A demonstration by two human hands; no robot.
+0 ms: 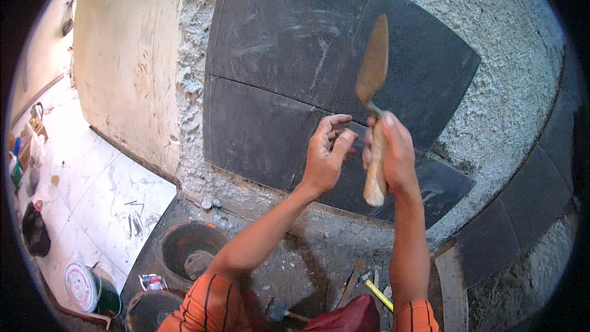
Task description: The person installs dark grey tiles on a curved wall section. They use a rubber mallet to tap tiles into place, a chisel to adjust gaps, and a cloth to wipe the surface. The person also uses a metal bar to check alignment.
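A pointing trowel (375,61) with a wooden handle is gripped in my right hand (395,150), its worn blade aimed up the wall. To its left, my left hand (327,154) is raised with nothing in it, the fingers curved and apart. Both hands are in front of dark grey tiles (270,31) set on the wall, with thin joints between them. The lower tiles are partly hidden behind my hands and forearms. A chalky smear marks the upper tile.
Rough mortar (510,31) surrounds the tiles. Below on the floor are a black tub (166,249), a second dark bucket (142,313), a lidded pail (92,289), a hammer (278,309) and a yellow strip (378,295). White floor tiles (92,203) lie at left.
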